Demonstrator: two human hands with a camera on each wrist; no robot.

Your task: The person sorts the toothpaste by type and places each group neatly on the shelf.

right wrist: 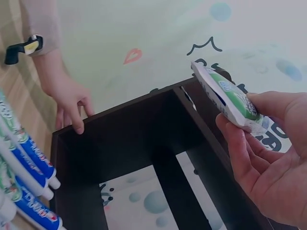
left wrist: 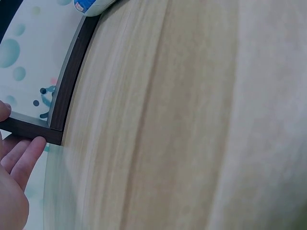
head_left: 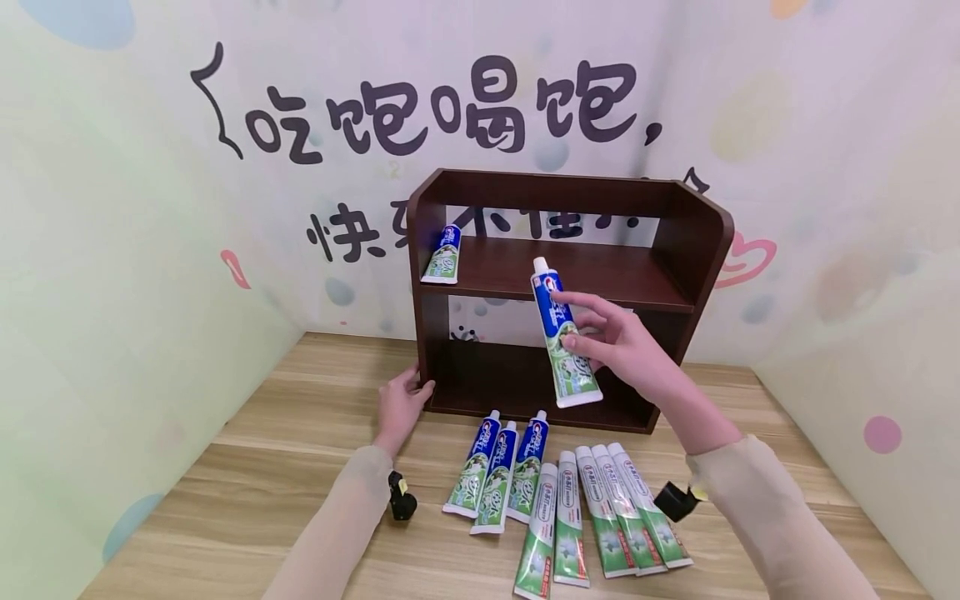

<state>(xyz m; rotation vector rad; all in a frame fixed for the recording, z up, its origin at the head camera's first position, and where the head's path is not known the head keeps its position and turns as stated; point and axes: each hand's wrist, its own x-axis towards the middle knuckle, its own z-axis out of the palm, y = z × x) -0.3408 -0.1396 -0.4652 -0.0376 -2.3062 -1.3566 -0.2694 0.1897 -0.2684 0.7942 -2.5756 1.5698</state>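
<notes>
Wall covering (head_left: 480,33) with black lettering and pale coloured spots is seen behind a wood-grain table (head_left: 285,433), on which a dark brown 2-tier shelf (head_left: 495,265) is stood. The shelf's lower left side is gripped by the left hand (head_left: 402,404); the board is held between thumb and fingers, which are parted narrowly around its edge. By the right hand (head_left: 611,337), a blue-and-green toothpaste tube (head_left: 557,327) is pinched between thumb and fingers, the gap being narrowed to the tube's thickness. This tube is raised above the table in front of the shelf, cap up and slightly tilted. On the table, 5 white-and-green tubes (head_left: 603,521) are laid side by side, and to their left 3 blue-and-green tubes (head_left: 495,483), all with caps toward the shelf. At the left end of the upper tier, 1 matching tube (head_left: 444,254) is placed, cap up. Small black devices (head_left: 402,502) are worn at both wrists.
</notes>
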